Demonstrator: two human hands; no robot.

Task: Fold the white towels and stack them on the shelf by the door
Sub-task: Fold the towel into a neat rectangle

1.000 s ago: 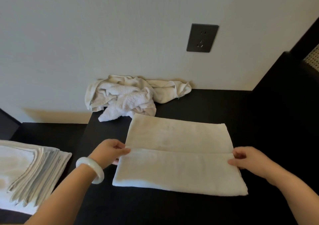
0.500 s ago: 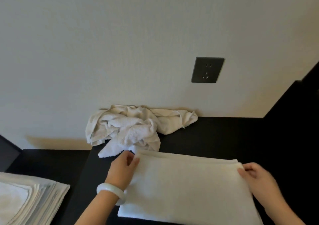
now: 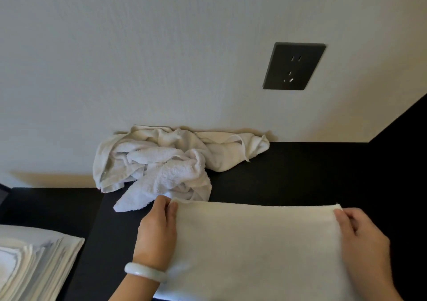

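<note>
change: flat white terry towel (image 3: 256, 243) now doubled away
left hand (image 3: 157, 233): pinches its 10 o'clock corner
right hand (image 3: 362, 240): pinches 2 o'clock corner
task: probably another fold next

Cream-white folded towel (image 3: 256, 243), white crumpled towels (image 3: 161, 166), black counter (image 3: 288, 173), dark grey socket (image 3: 294, 66), pale jade bangle (image 3: 145, 275).

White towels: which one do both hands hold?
The flat towel in front, far corners gripped by left hand and right hand; crumpled heap and folded stack lie untouched.
</note>
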